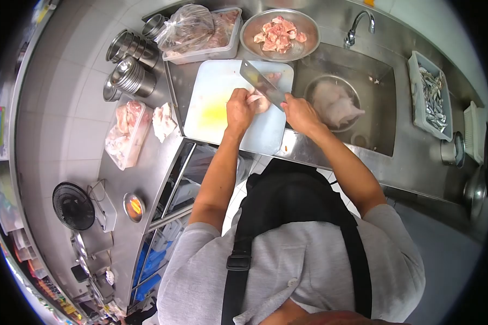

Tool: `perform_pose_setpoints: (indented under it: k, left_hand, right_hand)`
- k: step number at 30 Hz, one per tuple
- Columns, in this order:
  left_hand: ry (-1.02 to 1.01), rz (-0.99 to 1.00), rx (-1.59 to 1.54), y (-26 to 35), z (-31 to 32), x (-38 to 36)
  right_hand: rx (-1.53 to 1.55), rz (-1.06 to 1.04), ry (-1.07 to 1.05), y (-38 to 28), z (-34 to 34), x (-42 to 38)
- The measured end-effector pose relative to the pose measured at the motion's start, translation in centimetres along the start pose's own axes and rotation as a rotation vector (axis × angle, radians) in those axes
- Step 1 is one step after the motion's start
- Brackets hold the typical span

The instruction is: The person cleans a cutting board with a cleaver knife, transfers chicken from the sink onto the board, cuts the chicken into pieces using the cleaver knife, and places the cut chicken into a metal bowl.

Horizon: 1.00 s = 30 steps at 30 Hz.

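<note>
My right hand (301,113) is wrapped round the handle of a cleaver (262,82), whose wide blade slants up and left over a white cutting board (206,86). Beside the blade, my left hand (240,111) is closed on a piece of raw chicken (260,102); the blade partly covers this meat. Another bit of meat shows on the board just beyond the blade. Behind the board, a steel bowl (249,42) holds cut chicken pieces (280,35). In the sink (382,108) to the right, a pale whole chicken (333,103) lies in a round basin.
A plastic tub (211,54) with bagged meat stands back left, near stacked steel pots (130,76). Another container of raw meat (127,130) sits at the left counter corner. A tray of small fish (432,97) lies right of the sink, and a faucet (358,27) rises behind it.
</note>
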<state>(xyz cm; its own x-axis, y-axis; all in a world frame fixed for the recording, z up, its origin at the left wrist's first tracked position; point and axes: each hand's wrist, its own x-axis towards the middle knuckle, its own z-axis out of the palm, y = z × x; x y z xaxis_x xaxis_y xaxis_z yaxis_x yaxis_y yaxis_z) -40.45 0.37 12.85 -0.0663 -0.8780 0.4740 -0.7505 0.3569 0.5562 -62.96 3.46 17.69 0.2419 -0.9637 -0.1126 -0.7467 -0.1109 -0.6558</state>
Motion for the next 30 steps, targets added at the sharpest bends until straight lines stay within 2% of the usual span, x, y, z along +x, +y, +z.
perform_pose_setpoints:
  k: [4, 7, 10, 16, 22, 28, 30]
  left_hand:
    - [0.099, -0.176, -0.079, -0.2, 0.2, -0.7]
    - [0.107, -0.242, -0.14, 1.0, -0.4, -0.6]
    - [0.07, -0.302, -0.074, 1.2, -0.6, -0.5]
    - [0.089, -0.243, -0.116, 1.7, -1.0, -1.1]
    - [0.071, -0.285, -0.126, 2.3, -0.9, -2.4]
    - [0.193, -0.125, -0.132, 1.2, -0.8, -3.8]
    - [0.237, -0.363, -0.222, -1.8, -2.4, -4.3]
  right_hand:
    - [-0.048, 0.069, -0.053, -1.2, -0.5, -1.3]
    - [-0.017, 0.08, -0.06, -0.2, 0.0, -1.5]
    - [0.038, 0.068, -0.065, -1.1, -0.6, -1.8]
    - [-0.03, 0.07, -0.123, -2.7, 0.8, -1.5]
    - [-0.162, 0.073, -0.136, -4.4, 2.8, -0.6]
    - [-0.147, -0.028, -0.087, -4.4, 6.8, 3.6]
    - [-0.175, -0.022, -0.08, -2.9, 7.8, 3.4]
